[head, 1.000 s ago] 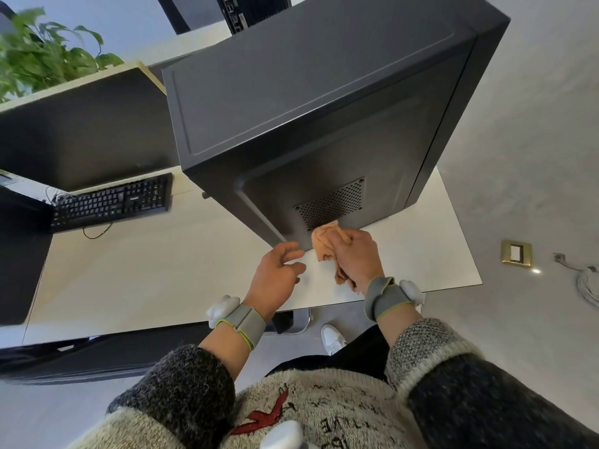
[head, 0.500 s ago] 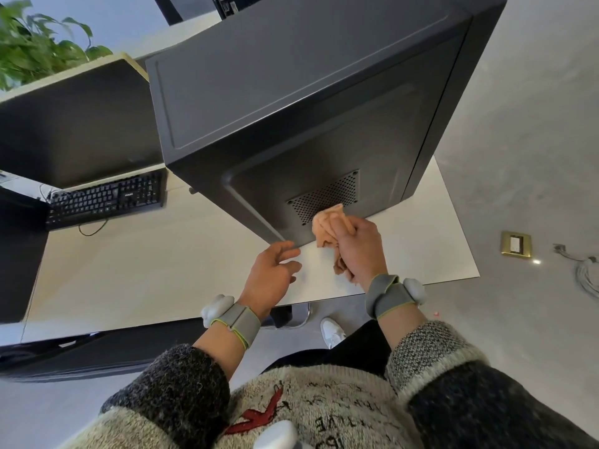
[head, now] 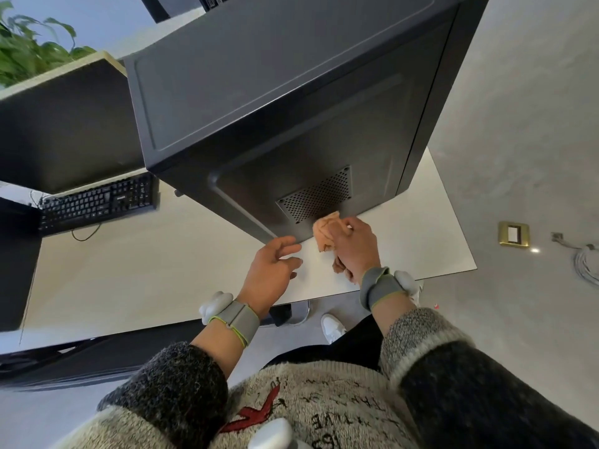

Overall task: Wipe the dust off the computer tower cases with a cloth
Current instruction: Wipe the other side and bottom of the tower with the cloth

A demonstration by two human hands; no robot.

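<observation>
1. The black computer tower case [head: 291,108] stood upright on the right part of the white desk [head: 129,270]. The long edge of its top ran left to right, with the right end angled slightly toward the far side.
2. Its broad side panel faced the person, with a perforated vent grille [head: 316,199] low on that panel.
3. The right hand [head: 356,251] was curled round a bunched peach cloth [head: 327,230]. It pressed the cloth against the bottom of the side panel, just under the grille's near right corner.
4. The left hand [head: 272,273] held nothing, its fingers loosely spread. It sat just left of the cloth, by the case's near lower corner. Whether it touched the case or the desk could not be told.
5. Both wrists wore grey bands with white pods.
6. A black keyboard [head: 97,202] lay on the desk left of the case, well apart from the hands. A dark monitor [head: 64,131] stood behind it, and a leafy plant [head: 29,50] was at the far left.
7. On the grey floor to the right were a brass floor socket [head: 513,234] and a coiled white cable [head: 586,264].
8. A white shoe [head: 332,327] showed below the desk's near edge.
</observation>
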